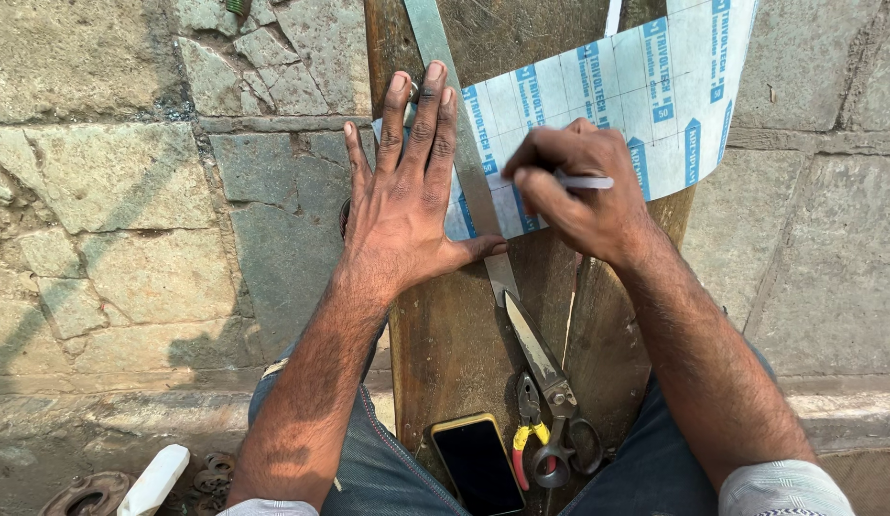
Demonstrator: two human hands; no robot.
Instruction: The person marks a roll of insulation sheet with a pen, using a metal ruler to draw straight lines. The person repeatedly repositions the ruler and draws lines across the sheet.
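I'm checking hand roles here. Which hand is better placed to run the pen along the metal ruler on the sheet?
Right hand: it grips the pen beside the ruler; the left hand lies flat on it.

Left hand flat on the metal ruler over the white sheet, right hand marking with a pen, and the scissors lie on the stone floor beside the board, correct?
Not quite. The head view shows the scissors on the wooden board, near the pliers and phone. The rest holds: left hand presses the ruler, right hand holds the pen.

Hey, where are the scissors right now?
The scissors lie on the wooden board low in the head view, between the person's forearms, right beside the pliers and just right of the phone.
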